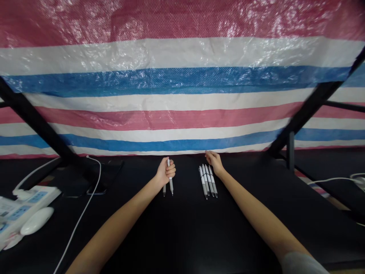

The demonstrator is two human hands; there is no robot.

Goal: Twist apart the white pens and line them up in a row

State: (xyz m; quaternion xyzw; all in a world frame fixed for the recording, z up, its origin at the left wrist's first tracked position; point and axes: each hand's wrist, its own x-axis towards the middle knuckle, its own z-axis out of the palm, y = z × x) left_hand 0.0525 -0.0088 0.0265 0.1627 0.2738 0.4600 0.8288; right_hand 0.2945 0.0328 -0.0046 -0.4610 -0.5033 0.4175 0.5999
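Observation:
My left hand [165,171] is closed around a white and grey pen [171,185], whose tip points toward me. A second pen [164,190] shows just below that hand, mostly hidden by it; whether it is held too I cannot tell. To the right, several white and grey pens [207,182] lie side by side on the black table [188,228], tips toward me. My right hand [215,161] rests at the far end of this row, fingers curled together. What its fingertips hold, if anything, is hidden.
A striped red, white and blue plastic sheet [182,83] hangs behind the table. Black slanted frame bars [37,118] stand on both sides. At left lie a white power strip [25,209], a white mouse-shaped object [37,221] and a white cable [81,217]. Another cable [327,180] runs at right.

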